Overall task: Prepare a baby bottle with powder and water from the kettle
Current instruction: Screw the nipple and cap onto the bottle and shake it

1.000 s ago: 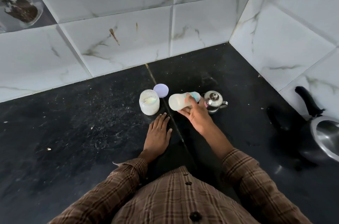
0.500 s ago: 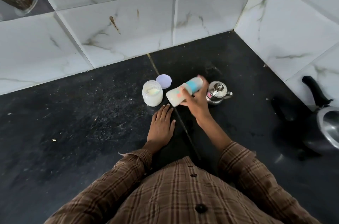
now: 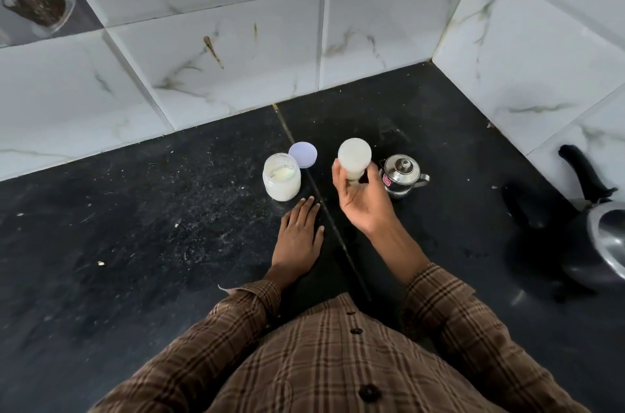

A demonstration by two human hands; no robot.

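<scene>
Right hand (image 3: 363, 199) curls grip round baby bottle (image 3: 354, 157), raised above dark surface (image 3: 135, 226), round base toward camera, between open powder jar (image 3: 281, 177) and small steel kettle (image 3: 400, 176). Left hand (image 3: 299, 233) flat, fingers spread on surface. Likely mixing: keep cap tight, shake firmly. Red sticker on kettle unreadable.

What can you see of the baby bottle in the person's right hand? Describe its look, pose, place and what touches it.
The baby bottle looks like cloudy, whitish translucent plastic. It is held upended above the dark counter, its round base facing the camera, so the teat end is hidden below. The right hand grips its lower part with curled fingers and thumb; nothing else touches it. It hangs between the open powder jar and the small steel kettle.
</scene>
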